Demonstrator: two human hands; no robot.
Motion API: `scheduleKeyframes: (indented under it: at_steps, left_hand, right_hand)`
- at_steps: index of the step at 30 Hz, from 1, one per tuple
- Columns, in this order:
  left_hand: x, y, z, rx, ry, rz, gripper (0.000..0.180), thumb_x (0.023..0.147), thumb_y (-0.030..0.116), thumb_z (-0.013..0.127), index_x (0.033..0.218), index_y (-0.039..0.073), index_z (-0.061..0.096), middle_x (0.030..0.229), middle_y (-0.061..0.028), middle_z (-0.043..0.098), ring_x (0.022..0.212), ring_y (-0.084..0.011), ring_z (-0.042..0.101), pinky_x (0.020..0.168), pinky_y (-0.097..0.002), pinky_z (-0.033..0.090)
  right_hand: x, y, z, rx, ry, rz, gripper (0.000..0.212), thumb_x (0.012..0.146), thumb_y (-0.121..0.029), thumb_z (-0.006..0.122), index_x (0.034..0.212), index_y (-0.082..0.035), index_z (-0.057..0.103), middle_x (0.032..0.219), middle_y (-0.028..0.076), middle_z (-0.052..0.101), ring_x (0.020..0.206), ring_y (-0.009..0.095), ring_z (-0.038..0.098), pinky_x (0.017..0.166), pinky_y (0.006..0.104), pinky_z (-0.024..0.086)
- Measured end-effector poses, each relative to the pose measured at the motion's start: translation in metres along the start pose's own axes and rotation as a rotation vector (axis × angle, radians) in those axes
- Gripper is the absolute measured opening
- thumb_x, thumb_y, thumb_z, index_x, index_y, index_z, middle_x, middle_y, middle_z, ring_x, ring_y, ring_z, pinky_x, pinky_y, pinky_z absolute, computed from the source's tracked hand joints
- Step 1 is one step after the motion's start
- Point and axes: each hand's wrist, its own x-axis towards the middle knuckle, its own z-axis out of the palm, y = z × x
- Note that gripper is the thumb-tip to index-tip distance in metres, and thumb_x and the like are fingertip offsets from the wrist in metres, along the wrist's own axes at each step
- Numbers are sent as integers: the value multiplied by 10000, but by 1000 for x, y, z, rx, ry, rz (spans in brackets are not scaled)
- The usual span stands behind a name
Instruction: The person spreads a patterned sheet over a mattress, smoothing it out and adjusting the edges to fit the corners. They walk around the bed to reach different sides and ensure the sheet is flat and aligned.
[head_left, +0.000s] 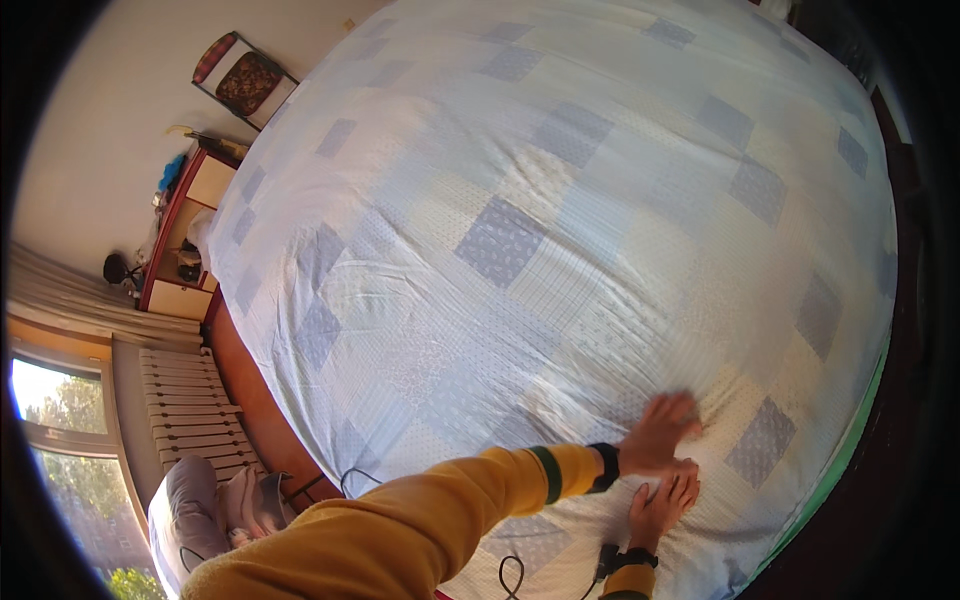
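Observation:
A pale patchwork bedsheet (500,240) in white, cream and blue-grey squares covers a wide bed, with wrinkles running across its middle and near side. My left hand (660,435) reaches across from the lower left in a mustard sleeve with a green stripe. It rests palm down on the near right part of the sheet, fingers apart and blurred, holding nothing. Just below it, my right hand (663,505) lies on the sheet with fingers stretched out. Each wrist has a dark band. A thin black cable (512,578) loops beside the right wrist.
Green fabric (835,465) shows under the sheet along the right edge. To the left stand a red-framed cabinet (172,245) with items on it, a folding chair (248,82), a radiator (195,410) and a window (75,410). Grey and beige cloths (190,505) lie near the radiator.

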Motion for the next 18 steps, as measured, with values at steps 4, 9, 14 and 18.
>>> scheduleKeyframes:
  at_steps: [4, 9, 14, 18]
  left_hand:
    - [-22, 29, -27, -669, -460, -19, 667, 861, 436, 669, 1352, 39, 456, 1402, -209, 406, 1403, -350, 274, 1165, -501, 191]
    - [-28, -60, -137, 316, 666, -369, 626, 932, 380, 572, 1470, 154, 345, 1530, -182, 278, 1431, -369, 233, 1144, -598, 136]
    - [-136, -34, -69, 321, -185, -278, 686, 933, 435, 552, 1524, 194, 299, 1604, -117, 182, 1487, -306, 140, 1176, -548, 106]
    - [-172, -47, -20, 521, -52, -110, 686, 955, 571, 405, 1480, 133, 364, 1588, -163, 209, 1472, -345, 162, 1168, -571, 76]
  right_hand:
    - [-1, 1, -1, -23, -114, 77, 684, 822, -328, 533, 1437, -56, 412, 1525, 184, 339, 1415, 412, 274, 1140, 568, 212]
    - [3, -1, -7, -97, 85, -94, 562, 922, -322, 455, 1410, -43, 440, 1486, 200, 385, 1386, 422, 323, 1105, 590, 248]
    - [7, -9, -10, 87, 149, -20, 574, 858, -332, 562, 1374, -86, 505, 1436, 175, 448, 1336, 405, 394, 1086, 595, 287]
    - [1, 4, 1, 123, 129, 34, 609, 790, -348, 638, 1364, -169, 535, 1448, 80, 459, 1351, 309, 388, 1121, 519, 258]
